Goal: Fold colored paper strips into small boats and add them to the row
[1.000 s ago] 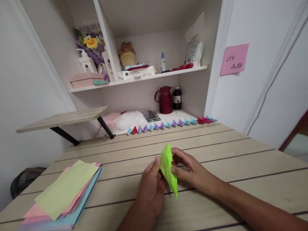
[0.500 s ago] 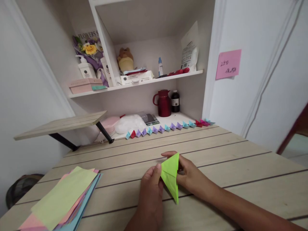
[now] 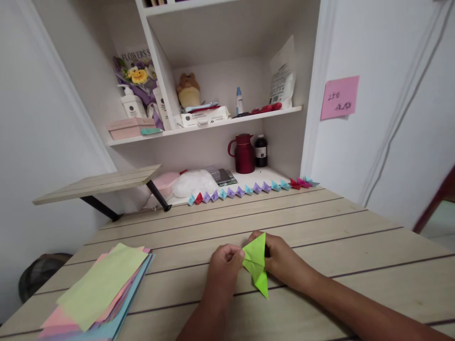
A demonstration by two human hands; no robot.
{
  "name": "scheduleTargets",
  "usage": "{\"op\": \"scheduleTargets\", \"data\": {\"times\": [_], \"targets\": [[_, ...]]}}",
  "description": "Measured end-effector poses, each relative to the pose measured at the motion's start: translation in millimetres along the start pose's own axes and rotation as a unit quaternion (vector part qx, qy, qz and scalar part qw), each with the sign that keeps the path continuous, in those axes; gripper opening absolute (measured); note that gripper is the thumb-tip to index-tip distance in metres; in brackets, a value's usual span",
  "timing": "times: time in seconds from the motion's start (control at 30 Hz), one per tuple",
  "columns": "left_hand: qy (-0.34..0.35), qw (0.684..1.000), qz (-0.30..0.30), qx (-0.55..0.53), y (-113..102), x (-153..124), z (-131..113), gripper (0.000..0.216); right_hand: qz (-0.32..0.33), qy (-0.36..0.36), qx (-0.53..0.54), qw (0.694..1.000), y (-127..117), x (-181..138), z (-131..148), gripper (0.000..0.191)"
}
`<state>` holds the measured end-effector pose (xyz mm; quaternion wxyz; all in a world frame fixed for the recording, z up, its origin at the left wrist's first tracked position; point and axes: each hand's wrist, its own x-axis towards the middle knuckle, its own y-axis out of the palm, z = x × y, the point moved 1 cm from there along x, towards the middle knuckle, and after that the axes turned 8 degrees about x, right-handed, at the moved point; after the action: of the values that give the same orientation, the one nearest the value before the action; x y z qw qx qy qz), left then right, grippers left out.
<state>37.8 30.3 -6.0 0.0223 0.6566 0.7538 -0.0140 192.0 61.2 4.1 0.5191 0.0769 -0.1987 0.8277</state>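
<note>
A lime-green sheet of folded paper (image 3: 256, 264) is held up between both hands above the wooden desk (image 3: 305, 303). It has a triangular outline, creases across its middle and a pointed lower tip. My left hand (image 3: 224, 266) pinches its left corner between thumb and fingers. From the right side my right hand (image 3: 282, 258) grips the upper part, with its fingers partly hidden behind the paper. On the left of the desk lies a stack of coloured paper (image 3: 103, 286), pale yellow on top, with pink and blue edges below.
Small folded paper boats (image 3: 249, 190) stand in a row along the desk's back edge. A small raised wooden shelf (image 3: 99, 182) is at the left. Behind, a white cabinet holds a red jug (image 3: 244, 154), a dark bottle (image 3: 261, 151) and a plastic bag (image 3: 195, 183).
The green paper has shifted and looks narrower, with its lower tip bent rightward. My left fingers have curled in closer at its corner. The view has shifted slightly.
</note>
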Motion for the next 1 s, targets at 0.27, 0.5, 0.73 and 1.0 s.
{"op": "scheduleTargets", "data": {"times": [0.27,0.5,0.73,1.0], "targets": [[0.122,0.973,-0.099,0.168,-15.9,2.1,-7.5,0.017,0.011,-0.032,-0.193,0.981,5.3,-2.3,-10.1,0.026],[0.11,0.99,-0.002,0.092,-11.6,-2.9,-9.0,0.011,0.028,-0.033,-0.239,0.97,5.2,-4.5,-11.8,0.027],[0.1,0.989,0.003,0.109,-5.7,-18.1,-7.6,0.047,-0.01,0.025,-0.236,0.971,1.7,-0.7,-17.6,0.018],[0.173,0.958,-0.028,0.226,0.0,-17.4,-0.5,0.061,0.016,0.016,-0.238,0.971,-0.3,0.5,-18.0,0.019]]}}
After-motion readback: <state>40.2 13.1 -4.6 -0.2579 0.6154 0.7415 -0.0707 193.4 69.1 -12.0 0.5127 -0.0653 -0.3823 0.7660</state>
